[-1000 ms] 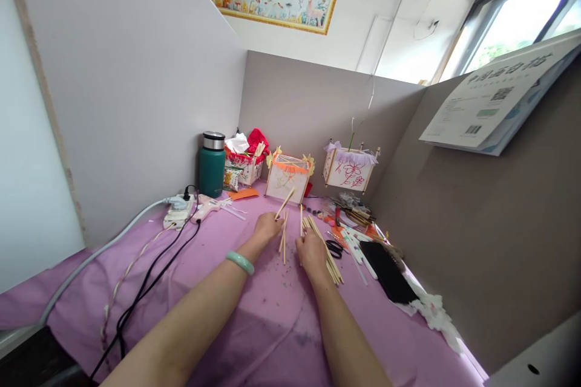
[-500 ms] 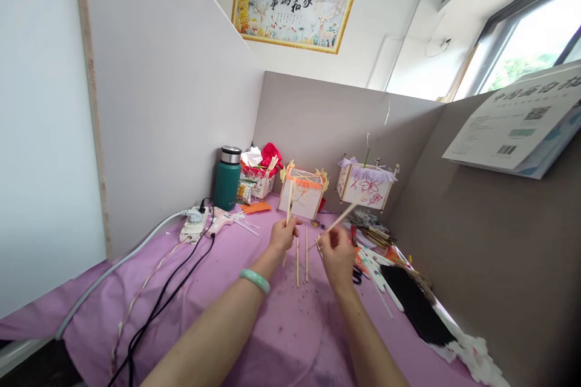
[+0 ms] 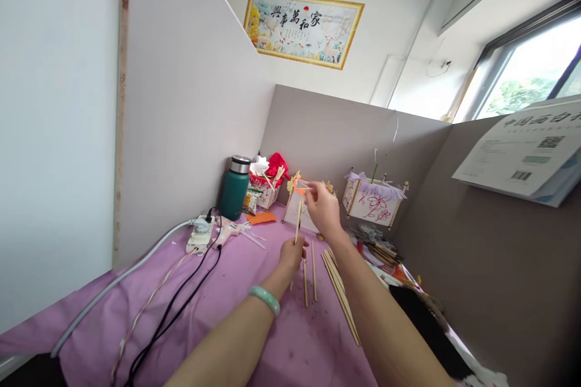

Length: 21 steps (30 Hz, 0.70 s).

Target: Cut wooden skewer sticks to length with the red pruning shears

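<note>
My left hand (image 3: 292, 254), a green bangle (image 3: 264, 299) on its wrist, is closed round a thin wooden stick (image 3: 298, 223) that points up and slightly away. My right hand (image 3: 323, 206) is raised above the table, pinching another thin stick (image 3: 305, 187) that lies roughly level, in front of the orange-trimmed paper lantern (image 3: 296, 208). Two loose sticks (image 3: 309, 276) lie on the purple cloth (image 3: 227, 290) just right of my left hand. A row of more sticks (image 3: 341, 294) lies beside my right forearm.
A green flask (image 3: 235, 188), a box of red scraps (image 3: 266, 182) and a purple-trimmed lantern (image 3: 373, 199) stand at the back. A power strip (image 3: 198, 236), glue gun (image 3: 228, 231) and cables (image 3: 167, 314) lie left. Craft clutter (image 3: 381, 254) fills the right side by the partition.
My right hand has risen from the table up toward the orange lantern with a stick in it. My left hand has lifted a stick upright. The view has tilted and shifted.
</note>
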Tool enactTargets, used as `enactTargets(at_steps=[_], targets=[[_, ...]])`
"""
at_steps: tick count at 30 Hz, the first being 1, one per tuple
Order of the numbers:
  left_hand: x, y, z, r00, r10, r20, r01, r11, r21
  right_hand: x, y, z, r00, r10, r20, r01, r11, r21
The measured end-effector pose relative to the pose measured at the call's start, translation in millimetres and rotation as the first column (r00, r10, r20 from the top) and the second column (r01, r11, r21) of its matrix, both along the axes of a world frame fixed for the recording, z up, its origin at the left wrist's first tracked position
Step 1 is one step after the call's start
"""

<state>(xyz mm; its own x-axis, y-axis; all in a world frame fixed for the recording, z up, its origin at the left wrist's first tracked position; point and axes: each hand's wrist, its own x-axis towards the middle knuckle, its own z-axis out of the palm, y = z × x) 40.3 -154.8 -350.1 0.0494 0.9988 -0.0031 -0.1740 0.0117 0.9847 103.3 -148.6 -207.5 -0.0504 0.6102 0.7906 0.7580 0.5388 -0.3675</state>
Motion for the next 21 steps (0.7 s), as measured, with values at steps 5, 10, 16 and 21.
enactTargets(at_steps=[5, 10, 16, 21], targets=[[2.0, -7.7, 5.5, 0.986, -0.157, 0.061, 0.15, 0.983, 0.107, 50.6, -50.6, -73.8, 0.993, -0.061, -0.097, 0.05, 0.993, -0.104], [1.8, -21.1, 14.4, 0.894, -0.436, 0.102, 0.403, 0.883, 0.241, 78.0, -61.7, -132.0, 0.945, -0.028, -0.325, -0.041, 0.978, -0.203], [7.6, -30.1, 11.2, 0.789, -0.614, -0.002, 0.587, 0.754, 0.295, 83.5, -61.5, -143.6, 0.926, 0.121, -0.357, -0.135, 0.991, -0.015], [12.6, -28.0, 4.8, 0.787, -0.613, -0.068, 0.604, 0.742, 0.292, 79.2, -66.4, -132.4, 0.883, 0.231, -0.41, -0.236, 0.971, 0.039]])
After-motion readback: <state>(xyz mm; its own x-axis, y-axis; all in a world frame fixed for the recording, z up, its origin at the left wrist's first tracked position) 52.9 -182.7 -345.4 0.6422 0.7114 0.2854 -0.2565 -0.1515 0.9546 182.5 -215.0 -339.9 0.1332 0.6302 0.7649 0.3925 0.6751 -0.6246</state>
